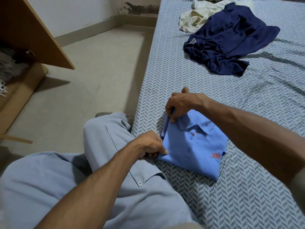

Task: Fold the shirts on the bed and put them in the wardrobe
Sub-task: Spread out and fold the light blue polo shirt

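**Polo folded, both hands at its left edge**

Trouser legs (115, 162) of the seated person fill the near foreground, knee up against the bed (247, 195) edge. Just beyond the knee lies the light blue polo shirt (193, 151), folded to a compact rectangle, collar and placket up, orange logo showing, flat on the patterned sheet.

Left hand (148, 146): fingers curled, pinching the lower left corner of the fold. Right hand (178, 103): thumb on top, fingers tucked under, pinching the upper left corner beside the collar. Judgement: a grip at two corners of one edge suits squaring the stacked layers, or lifting the bundle without it falling open. Which of the two, cannot tell.

Farther up the bed, well apart from the polo, a navy shirt (231, 40) lies crumpled and unfolded; touching its far side, a cream garment (196, 19), also bunched. Both likely remain to be done.

Across the bare floor (99, 63) to the left, the wardrobe (19, 76) stands with its wooden door (38, 30) swung open, some grey fabric inside. Judgement: the raised knee sits between shirt and wardrobe; the door itself seems no obstacle.
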Available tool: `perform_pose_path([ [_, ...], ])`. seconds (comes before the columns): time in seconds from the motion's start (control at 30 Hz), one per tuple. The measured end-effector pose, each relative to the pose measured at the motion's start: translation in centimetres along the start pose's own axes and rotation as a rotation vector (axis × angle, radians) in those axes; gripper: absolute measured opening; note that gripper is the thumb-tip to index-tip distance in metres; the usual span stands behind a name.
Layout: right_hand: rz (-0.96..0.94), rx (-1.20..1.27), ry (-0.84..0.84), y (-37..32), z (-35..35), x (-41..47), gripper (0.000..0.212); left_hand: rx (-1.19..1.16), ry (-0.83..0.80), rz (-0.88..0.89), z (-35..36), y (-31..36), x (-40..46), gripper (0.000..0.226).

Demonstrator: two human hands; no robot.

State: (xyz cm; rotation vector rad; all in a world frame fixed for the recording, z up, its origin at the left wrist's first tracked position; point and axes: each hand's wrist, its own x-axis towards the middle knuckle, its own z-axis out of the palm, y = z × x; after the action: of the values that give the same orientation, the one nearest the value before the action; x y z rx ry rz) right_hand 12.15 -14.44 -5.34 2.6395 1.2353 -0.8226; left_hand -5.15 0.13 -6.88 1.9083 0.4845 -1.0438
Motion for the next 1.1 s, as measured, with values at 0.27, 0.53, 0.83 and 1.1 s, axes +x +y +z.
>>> perform_pose_path([
  [0.27, 0.024, 0.051, -0.028, 0.3, -0.9, 0.4, 0.008, -0.016, -0.027, -0.086, 0.1, 0.1, -0.7, 0.026],
  [0.53, 0.040, 0.042, 0.115, 0.3, 0.9, 1.1, 0.015, -0.042, 0.031, -0.158, 0.4, -0.2, 0.1, 0.009],
  [0.83, 0.694, 0.740, 0.991, 4.0, 10.0, -10.9, 0.033, -0.039, 0.111, -0.073, 0.9, 0.2, 0.2, 0.034],
  [1.1, 1.052, 1.287, 0.665, -7.0, 19.4, -20.9, 0.047, 0.002, 0.103, -0.052, 1.3, 0.9, 0.6, 0.031],
])
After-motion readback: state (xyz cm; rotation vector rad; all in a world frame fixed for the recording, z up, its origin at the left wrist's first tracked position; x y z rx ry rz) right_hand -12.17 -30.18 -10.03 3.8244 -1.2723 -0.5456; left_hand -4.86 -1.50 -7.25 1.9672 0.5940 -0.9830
